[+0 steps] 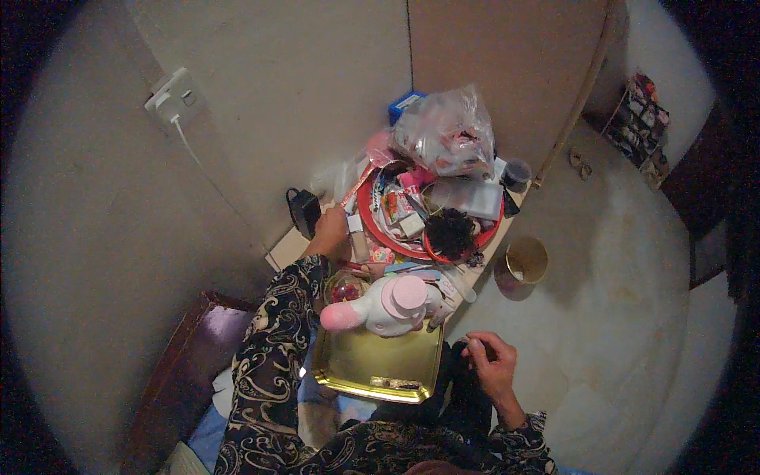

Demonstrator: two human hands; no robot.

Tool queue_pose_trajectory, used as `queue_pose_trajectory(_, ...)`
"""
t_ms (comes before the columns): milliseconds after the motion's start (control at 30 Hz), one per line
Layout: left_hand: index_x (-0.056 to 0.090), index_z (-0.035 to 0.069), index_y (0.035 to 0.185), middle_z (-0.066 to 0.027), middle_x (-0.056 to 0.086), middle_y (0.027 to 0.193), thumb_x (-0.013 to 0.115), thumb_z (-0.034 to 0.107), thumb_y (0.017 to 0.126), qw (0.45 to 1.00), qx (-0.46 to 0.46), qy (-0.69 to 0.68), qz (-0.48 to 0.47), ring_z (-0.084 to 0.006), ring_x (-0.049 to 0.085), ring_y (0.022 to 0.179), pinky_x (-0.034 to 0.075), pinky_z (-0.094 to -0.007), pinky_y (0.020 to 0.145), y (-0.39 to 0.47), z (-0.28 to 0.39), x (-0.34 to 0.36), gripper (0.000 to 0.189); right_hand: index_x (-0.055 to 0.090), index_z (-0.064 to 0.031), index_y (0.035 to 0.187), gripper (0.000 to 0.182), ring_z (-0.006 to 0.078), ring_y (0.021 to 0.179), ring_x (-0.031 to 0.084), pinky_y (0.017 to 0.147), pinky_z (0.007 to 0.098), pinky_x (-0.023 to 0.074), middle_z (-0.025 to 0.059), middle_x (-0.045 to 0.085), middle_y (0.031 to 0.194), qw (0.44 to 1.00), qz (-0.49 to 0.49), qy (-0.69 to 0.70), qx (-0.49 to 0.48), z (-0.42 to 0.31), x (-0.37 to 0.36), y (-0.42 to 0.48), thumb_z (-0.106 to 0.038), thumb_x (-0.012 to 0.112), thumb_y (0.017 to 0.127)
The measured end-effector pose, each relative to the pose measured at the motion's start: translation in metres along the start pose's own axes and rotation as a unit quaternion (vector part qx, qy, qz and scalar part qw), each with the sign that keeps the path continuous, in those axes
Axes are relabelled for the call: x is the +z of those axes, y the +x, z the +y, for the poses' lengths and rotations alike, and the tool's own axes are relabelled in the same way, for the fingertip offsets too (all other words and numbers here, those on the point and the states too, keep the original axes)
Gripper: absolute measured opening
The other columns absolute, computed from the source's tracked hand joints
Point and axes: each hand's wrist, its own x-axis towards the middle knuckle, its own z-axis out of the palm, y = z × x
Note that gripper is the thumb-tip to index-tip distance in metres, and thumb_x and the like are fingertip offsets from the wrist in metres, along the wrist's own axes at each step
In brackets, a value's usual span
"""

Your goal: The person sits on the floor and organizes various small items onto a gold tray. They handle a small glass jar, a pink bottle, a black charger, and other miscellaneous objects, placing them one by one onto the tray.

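My left hand (332, 228) reaches to the left side of a cluttered table, beside a bottle with a white cap (358, 237); its fingers are partly hidden, so its grip cannot be made out. My right hand (491, 359) is raised over my lap, right of a gold tray (380, 356), fingers curled and thumb near the fingertips; whether it holds something small is unclear. A small patterned item (395, 383) lies at the tray's near edge. Over the tray's far edge stands a white and pink figure with a pink hat (386, 306). Behind it, a red round tray (380, 234) holds packets, a clear box and a black fluffy hair tie (449, 233).
A filled clear plastic bag (445, 133) and a blue box (407, 105) stand at the table's back. A black adapter (304, 211) is at the left. A bin (521, 267) stands on the floor at right. A white cable runs down from a wall socket (176, 102).
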Motion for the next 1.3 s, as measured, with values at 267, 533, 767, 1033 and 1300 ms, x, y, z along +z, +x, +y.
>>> queue_pose_trajectory(267, 0.063, -0.002, 0.099, -0.0240, 0.066, 0.095, 0.069, 0.016, 0.076, 0.998, 0.005, -0.026, -0.052, -0.0425, 0.065, 0.091, 0.053, -0.0487, 0.078, -0.011, -0.012, -0.010, 0.030, 0.066, 0.0007, 0.101, 0.015, 0.0065, 0.056, 0.055, 0.050, 0.0207, 0.0447, 0.0052, 0.066, 0.076, 1.000, 0.008, 0.017, -0.003, -0.011, 0.019, 0.004, -0.010, 0.061, 0.092)
queue_pose_trajectory(533, 0.058, -0.001, 0.104, -0.0206, 0.061, 0.097, 0.070, 0.019, 0.078, 0.958, 0.147, -0.102, 0.224, -0.0351, 0.063, 0.081, 0.050, -0.0443, 0.072, -0.069, 0.005, -0.112, 0.034, 0.062, -0.0004, 0.112, 0.023, 0.0071, 0.066, 0.058, 0.055, 0.0216, 0.0467, 0.0047, 0.066, 0.090, 0.992, -0.035, -0.016, -0.117, -0.061, 0.031, 0.035, -0.009, 0.062, 0.091)
queue_pose_trajectory(767, 0.055, 0.002, 0.112, -0.0118, 0.057, 0.094, 0.073, 0.007, 0.074, 0.897, 0.269, -0.337, 0.096, -0.0211, 0.059, 0.069, 0.049, -0.0321, 0.061, -0.241, 0.072, -0.202, 0.042, 0.045, -0.0087, 0.138, 0.069, 0.0159, 0.092, 0.061, 0.076, 0.0305, 0.0523, 0.0102, 0.058, 0.124, 0.969, -0.172, 0.016, -0.175, -0.146, 0.080, 0.021, -0.016, 0.077, 0.078)
queue_pose_trajectory(1033, 0.055, 0.002, 0.117, -0.0117, 0.058, 0.100, 0.065, -0.004, 0.074, 0.894, 0.128, -0.423, 0.074, -0.0211, 0.059, 0.075, 0.049, -0.0303, 0.064, -0.363, 0.041, -0.105, 0.044, 0.059, -0.0019, 0.115, 0.034, 0.0160, 0.082, 0.064, 0.065, 0.0275, 0.0532, 0.0100, 0.059, 0.106, 0.940, -0.207, -0.077, -0.259, -0.051, 0.140, -0.047, -0.006, 0.070, 0.083)
queue_pose_trajectory(1300, 0.056, 0.000, 0.110, -0.0169, 0.060, 0.089, 0.063, -0.001, 0.077, 0.902, 0.048, -0.412, 0.117, -0.0289, 0.062, 0.074, 0.049, -0.0359, 0.064, -0.383, 0.022, -0.069, 0.034, 0.054, -0.0021, 0.124, 0.040, 0.0226, 0.089, 0.062, 0.072, 0.0299, 0.0529, 0.0140, 0.059, 0.109, 0.943, -0.210, -0.058, -0.252, -0.018, 0.175, -0.068, -0.006, 0.066, 0.086)
